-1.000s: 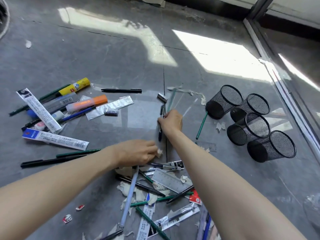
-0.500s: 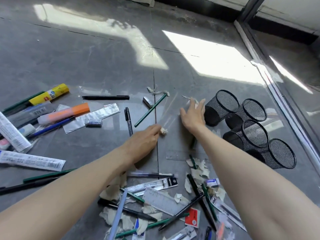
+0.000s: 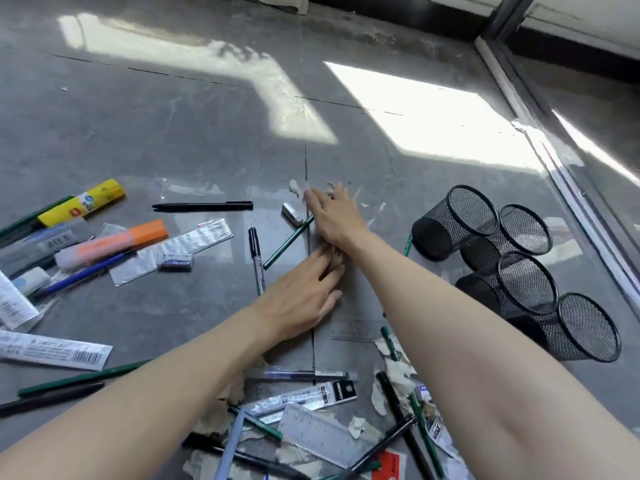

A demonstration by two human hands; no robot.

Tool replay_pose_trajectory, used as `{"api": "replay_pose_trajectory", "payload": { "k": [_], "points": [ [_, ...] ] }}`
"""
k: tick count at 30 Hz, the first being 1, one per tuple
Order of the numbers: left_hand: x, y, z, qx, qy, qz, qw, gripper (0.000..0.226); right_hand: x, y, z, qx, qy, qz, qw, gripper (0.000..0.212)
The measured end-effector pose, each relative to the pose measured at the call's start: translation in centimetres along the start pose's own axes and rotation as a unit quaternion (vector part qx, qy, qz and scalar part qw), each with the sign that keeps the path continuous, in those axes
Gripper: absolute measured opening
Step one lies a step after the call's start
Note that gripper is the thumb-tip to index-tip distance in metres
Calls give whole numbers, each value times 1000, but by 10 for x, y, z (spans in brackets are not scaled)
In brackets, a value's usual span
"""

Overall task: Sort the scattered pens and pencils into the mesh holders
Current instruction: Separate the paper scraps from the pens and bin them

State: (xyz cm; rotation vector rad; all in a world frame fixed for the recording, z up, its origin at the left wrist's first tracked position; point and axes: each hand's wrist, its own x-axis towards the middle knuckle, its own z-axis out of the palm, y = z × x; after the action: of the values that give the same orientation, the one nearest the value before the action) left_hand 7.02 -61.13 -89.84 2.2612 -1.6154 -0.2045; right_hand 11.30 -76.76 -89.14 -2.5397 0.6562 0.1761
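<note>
Far left of my left hand, a yellow glue stick (image 3: 83, 202) and an orange highlighter (image 3: 117, 242) lie loose on the floor (image 3: 207, 133). A black-capped pen (image 3: 256, 258) lies just left of that hand's fingers. Left hand (image 3: 301, 299): palm down, fingers straight, holding nothing. A green pencil (image 3: 287, 242) slants between my hands, its upper end under my right hand (image 3: 334, 216). Right hand: fingers spread, nothing gripped; cannot tell whether it touches the pencil. Well right of it, four mesh holders (image 3: 433, 233) lie on their sides, clustered.

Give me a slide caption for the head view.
Open left hand and right hand by a green pencil on the floor, four mesh holders at right.
</note>
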Motion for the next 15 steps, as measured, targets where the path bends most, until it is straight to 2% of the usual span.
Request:
{"api": "replay_pose_trajectory", "payload": {
  "k": [3, 5, 7, 8, 11, 13, 15],
  "points": [
    [-3, 0, 2, 27, -33, -15, 999, 77, -8, 22, -10, 18, 58, 52, 997, 58],
    [-3, -1, 0, 28, -45, -43, 998, 83, -23, 38, -14, 11, 61, 69, 996, 56],
    [-1, -6, -3, 16, -42, -78, 996, 73, -39, 48, -10, 12, 53, 72, 996, 42],
    [1, -11, -5, 9, -40, -96, 995, 67, -48, 50, -5, -2, 47, 63, 997, 43],
    [3, -24, -10, -3, -16, -133, 991, 58, -91, 40, 13, 6, 48, 67, 997, 61],
    [2, -29, -15, 1, -15, -137, 990, 53, -122, 30, 24, -8, 42, 32, 999, 63],
    [1, -32, -20, -9, -7, -122, 992, 50, -146, 15, 30, -31, 23, -65, 997, 57]
  ]
}}
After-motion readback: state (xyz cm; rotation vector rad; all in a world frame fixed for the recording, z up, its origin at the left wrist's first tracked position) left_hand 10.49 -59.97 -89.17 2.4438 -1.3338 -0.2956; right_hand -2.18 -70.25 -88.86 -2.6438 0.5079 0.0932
